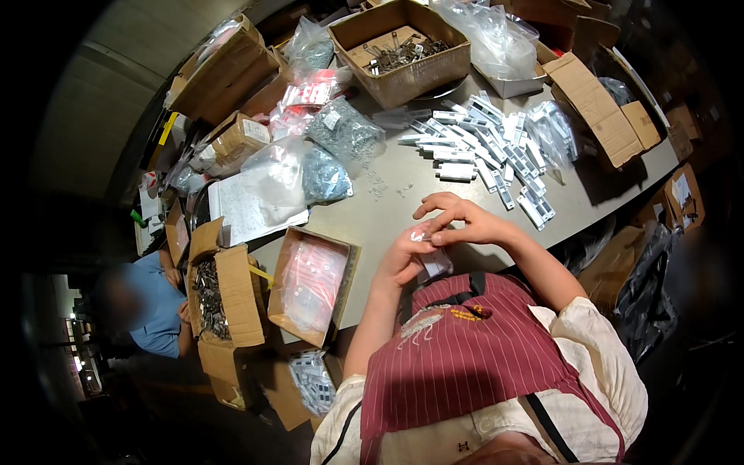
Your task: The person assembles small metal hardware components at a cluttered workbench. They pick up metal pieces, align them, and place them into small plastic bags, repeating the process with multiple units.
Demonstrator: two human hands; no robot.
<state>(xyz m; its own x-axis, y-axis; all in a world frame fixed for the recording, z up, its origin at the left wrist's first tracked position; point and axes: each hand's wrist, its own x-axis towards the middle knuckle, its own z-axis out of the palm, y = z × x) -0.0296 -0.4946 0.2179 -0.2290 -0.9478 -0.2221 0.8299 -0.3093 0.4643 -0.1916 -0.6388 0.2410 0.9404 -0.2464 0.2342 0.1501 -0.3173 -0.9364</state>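
Observation:
Close in front of my apron, both hands meet at the table's near edge. My left hand (pixel 404 256) is closed round a small clear plastic bag (pixel 435 266), whose lower part hangs below the fingers. Over its top, my right hand (pixel 468 222) has thumb and fingers bent together at the bag's upper edge. What the bag contains is hard to make out. Beyond my hands lies a loose pile of slim grey-white metal parts (pixel 484 139). A few tiny metal pieces (pixel 377 188) are scattered left of that pile.
An open carton of red-edged plastic bags (pixel 314 283) stands left of my arm. Bags of small hardware (pixel 345 132) and papers (pixel 240 213) lie farther left. A carton of metal clips (pixel 403 58) stands at the back. Another person (pixel 155 298) in blue is at far left.

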